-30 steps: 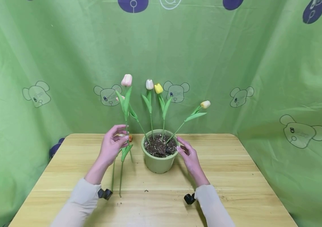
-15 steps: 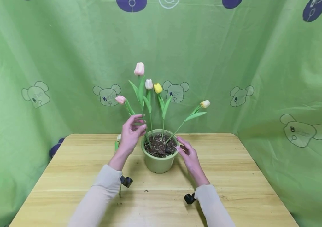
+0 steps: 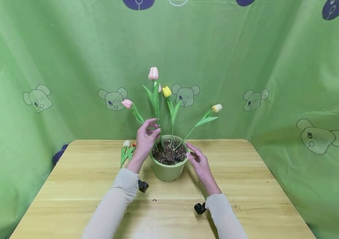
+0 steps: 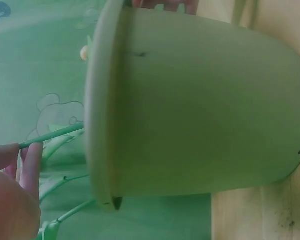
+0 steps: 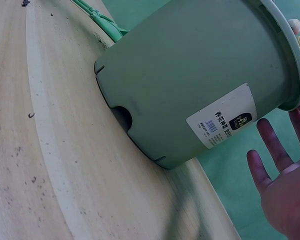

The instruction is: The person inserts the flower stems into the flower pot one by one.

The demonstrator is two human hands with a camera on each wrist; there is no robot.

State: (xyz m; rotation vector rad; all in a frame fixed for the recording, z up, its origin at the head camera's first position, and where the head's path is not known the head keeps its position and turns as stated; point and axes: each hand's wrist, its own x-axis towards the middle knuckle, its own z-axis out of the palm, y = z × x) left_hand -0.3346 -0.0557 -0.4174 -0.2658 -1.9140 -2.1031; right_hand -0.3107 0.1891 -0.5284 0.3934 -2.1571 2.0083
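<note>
My left hand (image 3: 146, 139) pinches the green stem of a pink tulip (image 3: 153, 73) between thumb and fingers, left of the pot's centre. The tulip stands nearly upright, its lower stem overlapping the soil (image 3: 169, 154) in the head view. In the left wrist view, the pinched stem (image 4: 52, 136) runs behind the rim of the green pot (image 4: 200, 105). My right hand (image 3: 200, 166) touches the pot's right rim, its fingers mostly straight and spread in the right wrist view. Set in the soil are a leaning pink tulip (image 3: 127, 104), a yellow tulip (image 3: 166, 91) and a cream tulip (image 3: 216, 108); a white one is partly hidden.
More tulips (image 3: 126, 144) lie on the wooden table (image 3: 82, 179) left of the pot, partly behind my left arm. Small crumbs of soil (image 3: 154, 200) dot the tabletop. A green curtain (image 3: 217, 56) with bear prints hangs behind and on both sides.
My left hand has carried the pink tulip rightward from beside the pot to over the soil, its bloom now in front of the white tulip. My right hand stays at the rim.
</note>
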